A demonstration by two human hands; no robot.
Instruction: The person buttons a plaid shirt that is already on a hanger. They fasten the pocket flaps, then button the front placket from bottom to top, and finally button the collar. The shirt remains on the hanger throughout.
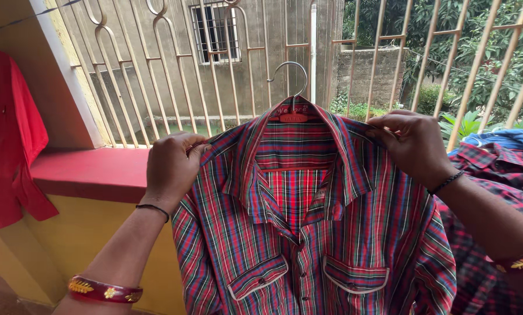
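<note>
Plaid shirt (308, 233) hangs on a metal hanger (290, 73), centre of scene, near the window grille (174, 70). Left hand (171, 169) has its grip closed on the left shoulder seam; right hand (413, 146) pinches the right collar edge. Red garment (7, 140) hangs far left; more plaid clothing (500, 169) lies right.

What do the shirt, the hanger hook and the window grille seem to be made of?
Shirt: woven cloth, probably cotton, matte; it drapes in soft folds and the plaid runs through the weave.
Hook: metal wire, silvery and shiny, thin and smoothly bent.
Grille: metal bars, likely painted iron, in a dull cream coat with curled tops.
</note>
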